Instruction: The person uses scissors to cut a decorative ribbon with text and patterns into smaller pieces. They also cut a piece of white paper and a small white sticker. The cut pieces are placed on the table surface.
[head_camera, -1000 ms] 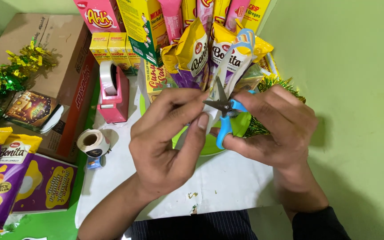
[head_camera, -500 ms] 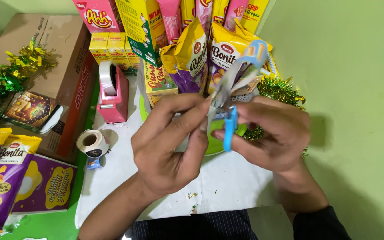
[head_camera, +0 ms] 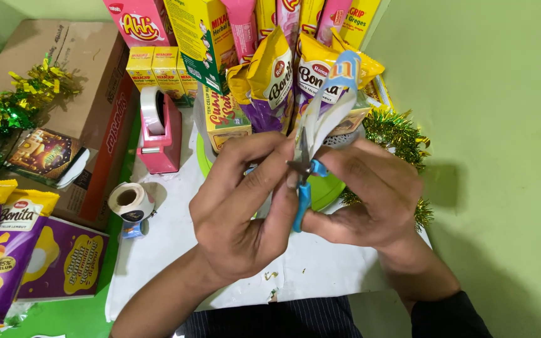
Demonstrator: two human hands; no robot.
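- Gripping blue-handled scissors (head_camera: 303, 188) with the right hand (head_camera: 370, 200), fingers curled shut around the handle, blades pointing up over the middle of the white sheet (head_camera: 158, 250).
- Pinching a clear plastic strip with blue and orange print (head_camera: 333, 94) with the left hand (head_camera: 245, 206), thumb and forefinger pressed together right at the blades.
- Rising from between the two hands, the strip standing just in front of the yellow snack bags (head_camera: 283, 75).
- Sitting to the left on the sheet: a pink tape dispenser (head_camera: 158, 131) and, nearer, a small roll of tape (head_camera: 131, 201).
- Lying under the hands, a green plate (head_camera: 330, 191), with gold-green tinsel (head_camera: 402, 138) touching its right side.
- Resting at far left: a cardboard box (head_camera: 64, 75) and purple snack bags (head_camera: 1, 244).
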